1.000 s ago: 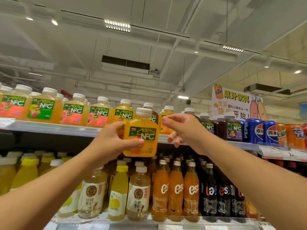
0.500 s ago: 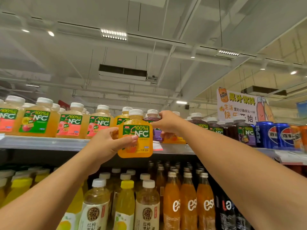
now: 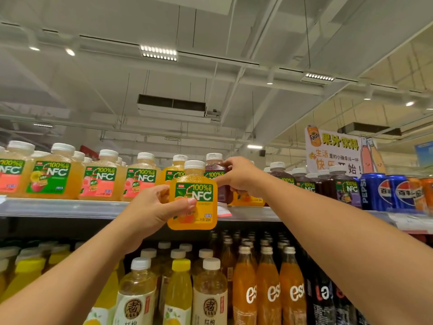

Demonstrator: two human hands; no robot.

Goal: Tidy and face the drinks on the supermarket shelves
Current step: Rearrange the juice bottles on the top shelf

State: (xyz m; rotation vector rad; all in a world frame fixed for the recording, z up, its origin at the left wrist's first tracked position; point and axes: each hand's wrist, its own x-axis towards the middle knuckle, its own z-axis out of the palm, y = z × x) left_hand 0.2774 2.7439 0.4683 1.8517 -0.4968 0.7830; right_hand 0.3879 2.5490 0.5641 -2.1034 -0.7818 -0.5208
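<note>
While the left hand grips a squat orange NFC juice bottle in front of the top shelf edge, its green label faces the camera under a white cap; the right hand pinches the dark purple bottle on the shelf, apparently at its shoulder; half a second ago both hands were placed much the same; the bottles look clear, flat-sided plastic, the shelf lip smooth.

A Fanta juice sign is standing above the shelf, while ceiling lights are glowing beside an air vent overhead.
</note>
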